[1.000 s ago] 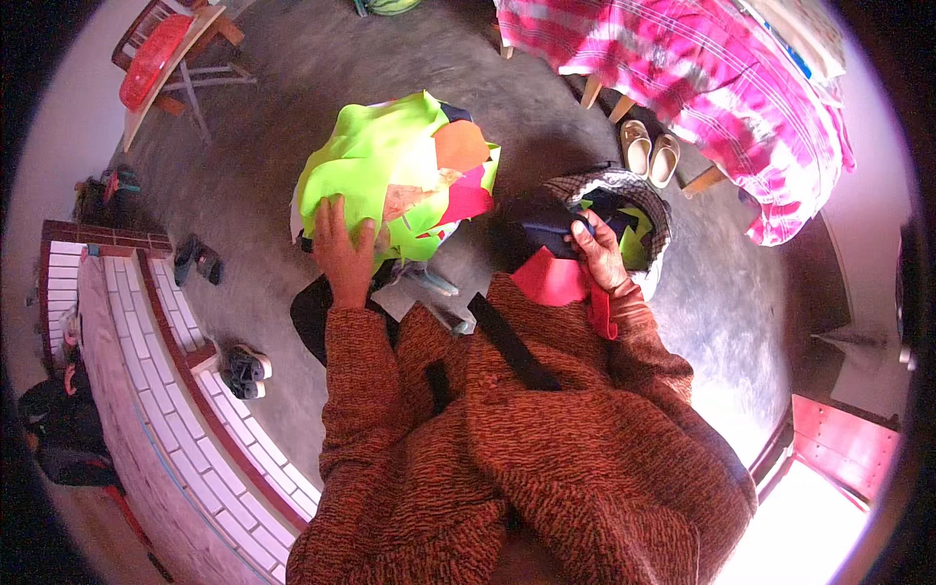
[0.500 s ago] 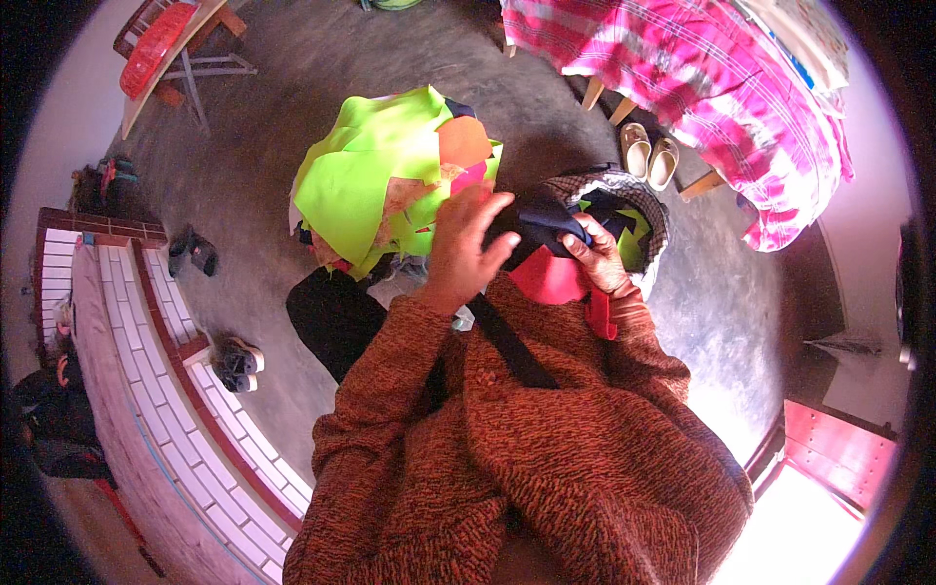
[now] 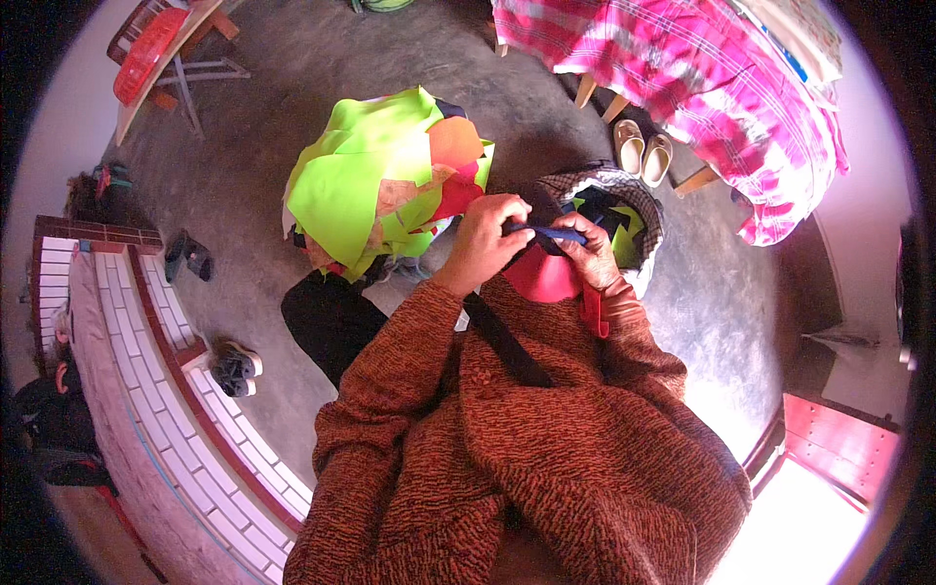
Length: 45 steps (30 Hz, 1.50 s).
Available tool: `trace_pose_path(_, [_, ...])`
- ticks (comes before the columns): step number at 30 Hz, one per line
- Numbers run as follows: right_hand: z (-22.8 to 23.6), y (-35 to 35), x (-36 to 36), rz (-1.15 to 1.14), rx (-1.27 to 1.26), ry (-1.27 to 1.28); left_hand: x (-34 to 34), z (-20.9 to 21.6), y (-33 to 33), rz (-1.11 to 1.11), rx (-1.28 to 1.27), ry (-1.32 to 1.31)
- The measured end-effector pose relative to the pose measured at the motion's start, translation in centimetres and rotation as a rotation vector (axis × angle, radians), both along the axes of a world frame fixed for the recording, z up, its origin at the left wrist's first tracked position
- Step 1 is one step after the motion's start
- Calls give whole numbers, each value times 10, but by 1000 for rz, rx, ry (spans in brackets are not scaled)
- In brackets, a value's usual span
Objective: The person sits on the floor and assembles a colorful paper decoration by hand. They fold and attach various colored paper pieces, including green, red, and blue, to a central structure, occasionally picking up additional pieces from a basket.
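Note:
My left hand (image 3: 487, 239) and my right hand (image 3: 591, 252) pinch opposite ends of a dark blue cloth piece (image 3: 549, 233), which is folded narrow between them above my lap. Under it lies a pinkish-red cloth piece (image 3: 541, 276). A red object (image 3: 594, 314), its kind unclear, hangs by my right wrist. Just beyond my right hand stands a checkered bag (image 3: 655, 210) with dark and yellow-green cloth scraps in it. Ahead and left of my hands rises a large heap of yellow-green cloth pieces (image 3: 336, 190), with an orange piece (image 3: 454, 143) and pink ones on its right side.
Beige clogs (image 3: 629, 148) lie near a bed or table under a pink plaid cloth (image 3: 673, 73). Dark shoes (image 3: 236, 368) and dark slippers (image 3: 188, 256) are on the floor at left, beside a white-tiled structure (image 3: 161, 409). A red basin-like object (image 3: 151, 56) rests on a table at far left.
My left hand, open with its fingers apart before, has come right and closed on the dark blue cloth piece. That piece now stretches between both hands.

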State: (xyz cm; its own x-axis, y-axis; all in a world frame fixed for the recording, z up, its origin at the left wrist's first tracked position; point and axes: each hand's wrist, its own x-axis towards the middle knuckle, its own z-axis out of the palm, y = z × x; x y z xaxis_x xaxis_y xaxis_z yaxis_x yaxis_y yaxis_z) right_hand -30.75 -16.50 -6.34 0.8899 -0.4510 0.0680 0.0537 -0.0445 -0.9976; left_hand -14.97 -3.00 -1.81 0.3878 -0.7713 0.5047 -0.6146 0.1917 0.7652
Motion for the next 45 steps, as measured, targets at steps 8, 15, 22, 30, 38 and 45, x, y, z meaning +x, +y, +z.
trace_pose_path(8, [-12, 1, 2, -51, 123, -34, 28, 26, 31, 86, 172, 512])
trace_pose_path(15, [-9, -1, 1, -21, 84, -25, 70, 52, 31, 129, 204, 279])
trace_pose_path(22, [-7, 2, 1, -28, 76, -11, 125, 121, 30, 211, 192, -100])
trace_pose_path(30, [-5, 3, 3, -13, 58, 2, 137, 58, 89, 159, 358, -641])
trace_pose_path(38, [-9, 1, 2, -19, 24, 15, 116, 40, 104, 309, 310, -863])
trace_pose_path(45, [-9, -3, 3, -18, 106, -41, 107, 33, 109, 320, 381, -967])
